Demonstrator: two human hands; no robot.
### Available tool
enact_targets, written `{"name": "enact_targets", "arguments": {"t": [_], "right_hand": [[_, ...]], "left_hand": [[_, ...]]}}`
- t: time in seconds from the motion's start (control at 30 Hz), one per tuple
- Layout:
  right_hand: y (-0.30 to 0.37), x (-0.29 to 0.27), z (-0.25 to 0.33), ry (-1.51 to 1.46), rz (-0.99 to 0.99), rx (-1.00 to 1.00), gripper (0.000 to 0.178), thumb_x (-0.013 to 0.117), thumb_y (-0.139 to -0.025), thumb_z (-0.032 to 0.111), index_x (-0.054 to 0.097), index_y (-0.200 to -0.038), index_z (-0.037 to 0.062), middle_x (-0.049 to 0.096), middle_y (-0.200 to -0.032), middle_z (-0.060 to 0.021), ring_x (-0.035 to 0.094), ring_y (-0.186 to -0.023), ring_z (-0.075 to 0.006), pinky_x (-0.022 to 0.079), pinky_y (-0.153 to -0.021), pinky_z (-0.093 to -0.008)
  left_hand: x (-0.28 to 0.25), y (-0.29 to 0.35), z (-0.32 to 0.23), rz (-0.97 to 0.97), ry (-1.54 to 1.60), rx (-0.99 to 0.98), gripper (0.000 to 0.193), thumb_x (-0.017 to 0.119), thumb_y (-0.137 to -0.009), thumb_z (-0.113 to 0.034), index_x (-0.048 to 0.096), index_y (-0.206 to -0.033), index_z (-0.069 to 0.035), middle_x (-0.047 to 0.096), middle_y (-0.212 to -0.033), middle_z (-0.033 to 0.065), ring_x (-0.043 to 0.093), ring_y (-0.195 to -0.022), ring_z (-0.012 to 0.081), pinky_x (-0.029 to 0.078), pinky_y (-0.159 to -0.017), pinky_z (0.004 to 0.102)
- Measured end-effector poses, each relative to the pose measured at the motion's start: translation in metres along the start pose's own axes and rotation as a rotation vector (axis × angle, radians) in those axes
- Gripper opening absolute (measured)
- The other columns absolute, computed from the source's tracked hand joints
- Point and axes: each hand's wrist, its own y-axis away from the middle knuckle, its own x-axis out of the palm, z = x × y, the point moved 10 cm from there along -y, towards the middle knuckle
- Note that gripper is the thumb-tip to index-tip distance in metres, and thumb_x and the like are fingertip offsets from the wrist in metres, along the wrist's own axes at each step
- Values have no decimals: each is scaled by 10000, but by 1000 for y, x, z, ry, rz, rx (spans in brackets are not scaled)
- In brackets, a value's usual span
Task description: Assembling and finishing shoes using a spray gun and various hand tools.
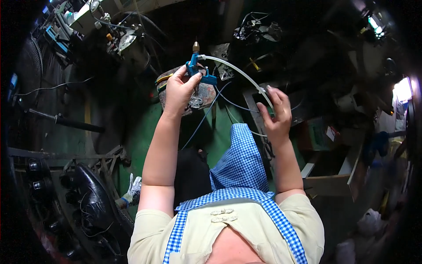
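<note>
My left hand [181, 91] holds a blue hand tool [193, 67] that looks like a spray gun. Its brass-coloured nozzle [196, 46] points away from me, and my thumb and fingers pinch the blue body. From beside the nozzle a white translucent hose [237, 69] arcs over to the right. The hose runs in between the thumb and fingers of my right hand [278, 116], which are loosely curled around it. How tightly they press on it is hard to see.
Beyond my left hand stands a worn round stool [204, 99] with small clear pieces on it. Thin blue hoses [203, 118] trail across the green floor. Black leather shoes [94, 193] are racked at the left, by a grey-white glove [132, 189]. An open wooden box [329, 185] lies at the right.
</note>
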Motion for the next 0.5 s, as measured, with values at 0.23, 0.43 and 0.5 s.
{"name": "enact_targets", "arguments": {"t": [0.23, 0.43, 0.5], "right_hand": [[-56, -57, -8, -121, -54, -42, 320, 627, -835, -73, 649, -1136, 34, 617, -763, -63, 576, -643, -117, 455, -557, -220], [-155, -142, 7, -199, -236, -174, 282, 649, -851, -43, 666, -1116, 49, 619, -769, 9, 513, -610, -35, 412, -555, -185], [-184, -179, 10, -176, -270, -115, 233, 655, -869, 26, 676, -1100, 52, 634, -743, -10, 534, -612, -41, 429, -549, -198]], "left_hand": [[47, -17, -19, 86, 31, -31, 393, 684, -853, -134, 592, -1219, -26, 631, -1024, 5, 573, -914, 84, 443, -787, 219], [131, -53, -84, 309, 359, 19, 353, 626, -905, -103, 551, -1246, -52, 615, -1142, 48, 608, -1008, 127, 499, -873, 272], [169, -60, -114, 344, 386, 23, 384, 618, -921, -152, 509, -1282, -82, 614, -1132, 34, 615, -983, 136, 506, -876, 297]]}}
